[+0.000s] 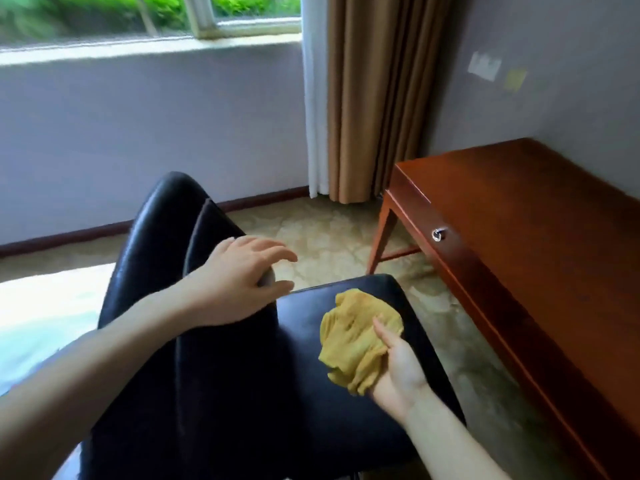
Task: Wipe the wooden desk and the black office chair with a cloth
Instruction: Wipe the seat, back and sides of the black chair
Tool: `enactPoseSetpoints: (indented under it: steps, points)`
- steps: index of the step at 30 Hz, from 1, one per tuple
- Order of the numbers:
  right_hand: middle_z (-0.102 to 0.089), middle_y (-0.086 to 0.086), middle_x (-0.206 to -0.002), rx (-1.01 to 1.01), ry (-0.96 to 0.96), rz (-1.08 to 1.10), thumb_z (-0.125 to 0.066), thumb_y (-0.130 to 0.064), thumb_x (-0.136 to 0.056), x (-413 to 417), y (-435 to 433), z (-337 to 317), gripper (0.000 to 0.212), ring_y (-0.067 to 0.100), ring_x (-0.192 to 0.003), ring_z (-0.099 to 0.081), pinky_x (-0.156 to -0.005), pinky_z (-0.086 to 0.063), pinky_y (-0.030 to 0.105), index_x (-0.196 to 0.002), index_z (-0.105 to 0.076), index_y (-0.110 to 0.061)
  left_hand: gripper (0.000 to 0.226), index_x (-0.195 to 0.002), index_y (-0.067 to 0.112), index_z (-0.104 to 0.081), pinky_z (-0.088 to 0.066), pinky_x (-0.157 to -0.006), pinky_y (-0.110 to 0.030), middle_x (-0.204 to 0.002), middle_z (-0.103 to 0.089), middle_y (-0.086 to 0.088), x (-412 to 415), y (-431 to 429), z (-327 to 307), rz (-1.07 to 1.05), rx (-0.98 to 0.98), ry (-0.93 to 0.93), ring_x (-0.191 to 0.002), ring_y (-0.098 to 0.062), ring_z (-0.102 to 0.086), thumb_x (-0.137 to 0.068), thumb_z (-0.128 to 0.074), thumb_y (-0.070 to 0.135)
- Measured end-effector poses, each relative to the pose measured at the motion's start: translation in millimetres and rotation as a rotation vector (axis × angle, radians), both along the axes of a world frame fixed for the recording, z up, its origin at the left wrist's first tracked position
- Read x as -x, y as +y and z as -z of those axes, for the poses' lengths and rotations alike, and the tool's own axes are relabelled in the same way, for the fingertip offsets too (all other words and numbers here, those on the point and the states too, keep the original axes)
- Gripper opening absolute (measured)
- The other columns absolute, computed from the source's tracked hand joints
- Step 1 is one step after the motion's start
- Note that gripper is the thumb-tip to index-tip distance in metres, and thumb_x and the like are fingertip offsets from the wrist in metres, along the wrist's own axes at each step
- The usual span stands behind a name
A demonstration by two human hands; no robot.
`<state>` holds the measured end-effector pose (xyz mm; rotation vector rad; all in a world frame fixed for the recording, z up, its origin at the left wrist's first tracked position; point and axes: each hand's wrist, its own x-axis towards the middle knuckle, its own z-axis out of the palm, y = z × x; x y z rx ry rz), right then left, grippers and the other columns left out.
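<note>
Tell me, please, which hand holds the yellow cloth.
The right hand grips the yellow cloth on the black office chair; the left hand holds no cloth.

The glossy black office chair [225, 375] stands with its back upright. A crumpled mustard-yellow cloth [356, 337] bunches over the chair's seat. The reddish-brown wooden desk [536, 237] stands right of the chair.

Soft daylight, wide-angle view, slight motion blur.
Light enters from the window [204, 15] at upper left; a blown-out white patch [41, 313] glares at the lower left edge. The back of the black chair [149, 244] carries a dull sheen. Straight lines bow near the edges; the greenery [86, 8] outside is smeared.
</note>
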<state>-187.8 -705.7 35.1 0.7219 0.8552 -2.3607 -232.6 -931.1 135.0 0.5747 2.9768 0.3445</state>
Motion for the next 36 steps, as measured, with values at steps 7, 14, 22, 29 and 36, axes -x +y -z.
enactPoseSetpoints:
  steps: [7,14,22,29,36]
  points:
    - [-0.069,0.017,-0.108,-0.070,0.098,-0.447,-0.043,-0.033,-0.096,57,-40,7,0.042,0.022,-0.100,-0.067,-0.094,-0.047,0.037,-0.107,-0.062,0.002,0.068,-0.146,0.027,-0.031,0.002,-0.113,-0.055,-0.158,-0.013,-0.004,-70,-74,18,-0.772,0.155,0.198,-0.146,-0.027,0.004,-0.086,-0.056,0.049]
    - [-0.070,-0.002,-0.103,-0.385,0.538,-0.841,-0.045,-0.034,-0.098,77,-101,5,0.027,0.010,-0.089,-0.068,-0.071,-0.052,0.017,-0.124,-0.052,-0.028,0.083,-0.147,0.043,0.001,0.009,-0.116,-0.041,-0.159,0.003,0.010,-114,-57,36,-1.188,-0.182,0.109,-0.145,-0.010,0.009,-0.074,-0.027,0.073]
    - [-0.047,0.001,-0.141,-0.596,0.759,-0.290,-0.044,-0.031,-0.099,185,-252,-45,0.042,0.017,-0.130,-0.043,-0.111,-0.030,0.030,-0.140,-0.042,-0.019,0.048,-0.146,0.042,-0.021,-0.008,-0.117,-0.044,-0.153,-0.023,0.017,-116,-61,40,-1.138,-0.266,0.190,-0.144,-0.008,-0.012,-0.098,-0.017,0.043]
    - [-0.006,0.008,-0.159,-0.953,0.923,-0.640,-0.038,-0.039,-0.100,253,-320,-52,0.055,0.033,-0.145,-0.010,-0.117,-0.008,0.040,-0.149,-0.025,-0.017,0.055,-0.144,0.046,-0.017,0.012,-0.116,-0.030,-0.147,-0.012,0.030,-103,-76,34,-1.086,-0.380,0.155,-0.138,0.008,0.012,-0.089,-0.014,0.051]
    - [-0.007,0.000,-0.159,-0.901,1.072,-0.468,-0.044,-0.028,-0.100,219,-302,-33,0.057,0.021,-0.146,0.002,-0.117,-0.002,0.034,-0.150,-0.020,-0.016,0.055,-0.145,0.045,-0.014,0.006,-0.117,-0.037,-0.133,-0.001,0.048,-92,-89,33,-0.983,-0.564,0.121,-0.139,0.007,0.008,-0.090,-0.017,0.050]
